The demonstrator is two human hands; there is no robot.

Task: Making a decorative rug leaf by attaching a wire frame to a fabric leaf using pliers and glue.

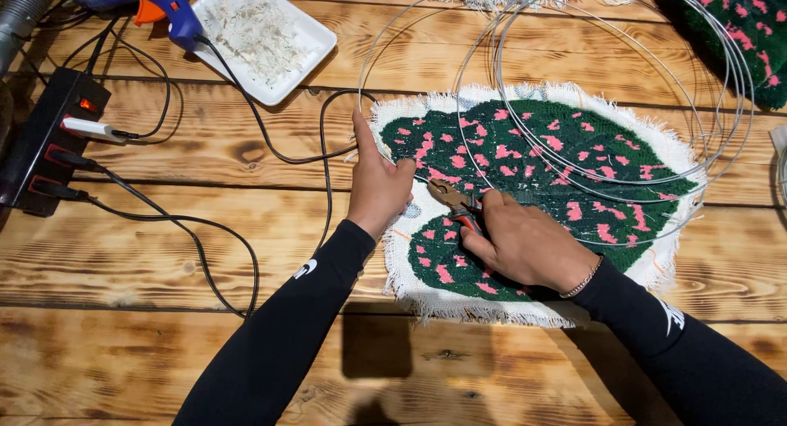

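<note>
Bench [205, 262] is scorched wood planks, heavy dark grain. In the middle lies a tufted rug [541, 196], fuzzy green with pink flecks and a frayed white edge, thin wire hoops [623, 90] looping over it. Left hand [379, 184] pinches the wire at the rug's left rim; right hand [525, 241] is closed on pliers [455, 200], probably nipping that wire. Glue gun [156, 4], white tray [262, 36] and power strip [45, 139] sit top left.
</note>
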